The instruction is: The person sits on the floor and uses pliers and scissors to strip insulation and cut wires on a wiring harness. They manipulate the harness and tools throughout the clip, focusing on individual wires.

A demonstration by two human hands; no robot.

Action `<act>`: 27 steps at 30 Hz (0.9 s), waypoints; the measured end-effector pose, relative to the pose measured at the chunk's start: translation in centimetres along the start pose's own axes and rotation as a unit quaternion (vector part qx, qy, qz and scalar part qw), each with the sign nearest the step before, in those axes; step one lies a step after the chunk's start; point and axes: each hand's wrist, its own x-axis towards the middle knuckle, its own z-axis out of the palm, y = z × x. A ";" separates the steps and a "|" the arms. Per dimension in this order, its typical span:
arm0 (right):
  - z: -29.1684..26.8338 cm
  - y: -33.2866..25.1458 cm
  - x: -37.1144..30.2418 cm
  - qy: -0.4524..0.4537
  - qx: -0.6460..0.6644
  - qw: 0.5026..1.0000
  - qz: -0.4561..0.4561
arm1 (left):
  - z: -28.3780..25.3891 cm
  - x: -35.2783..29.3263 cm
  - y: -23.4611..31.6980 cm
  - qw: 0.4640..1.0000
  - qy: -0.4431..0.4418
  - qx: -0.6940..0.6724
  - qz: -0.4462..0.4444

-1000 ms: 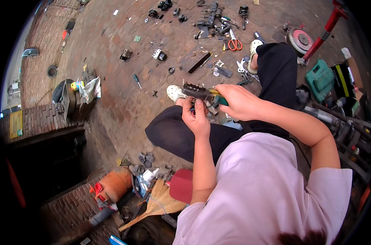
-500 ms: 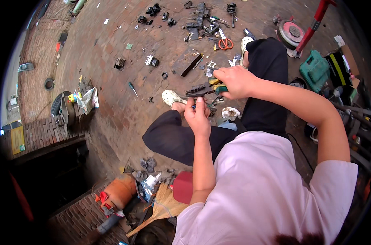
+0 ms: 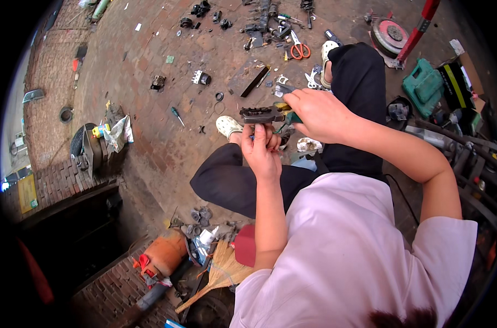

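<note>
Fingers [image 3: 259, 136] of the person's left hand [image 3: 263, 154] grasp a dark, ridged metal part [image 3: 260, 115] from below, with the thumb upright against it. The part lies level in front of the knees, above the brick floor [image 3: 155, 128]. At its right end, the right hand [image 3: 320, 113] is closed around a hand tool [image 3: 294, 118] with green and yellow handles; the hand covers much of it, so I cannot tell whether its tip grips the part.

A whitish lump [image 3: 309, 144] sits below the right hand. Beyond the hands lie a long black piece [image 3: 255, 82], a small ring [image 3: 219, 96] and orange-handled scissors [image 3: 300, 51]. Left of the pale left shoe [image 3: 228, 126] is a screwdriver [image 3: 177, 116]. A green case [image 3: 422, 87] stands to the right, and a straw broom [image 3: 227, 268] lies at lower left.
</note>
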 end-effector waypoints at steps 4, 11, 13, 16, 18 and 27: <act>0.0 -0.1 0.1 -0.015 0.030 0.999 0.013 | 0.4 0.1 0.5 1.000 0.007 -0.011 -0.015; 0.3 -0.5 -0.2 -0.029 0.056 0.998 0.025 | 0.0 -0.3 0.7 0.999 0.016 -0.032 -0.013; 0.5 -0.5 -0.3 -0.044 0.070 0.996 0.030 | 0.2 -0.4 0.7 0.999 0.036 -0.025 -0.001; 1.1 -0.3 -0.8 -0.045 0.100 0.993 0.042 | 0.6 -0.5 1.1 0.997 0.075 0.004 0.017; 1.3 -0.2 -1.1 -0.049 0.116 0.990 0.063 | 0.8 -0.5 1.7 0.995 0.093 0.037 0.024; 1.5 -1.0 -1.2 -0.023 0.148 0.985 0.084 | 1.7 -0.9 2.6 0.988 0.138 0.070 0.012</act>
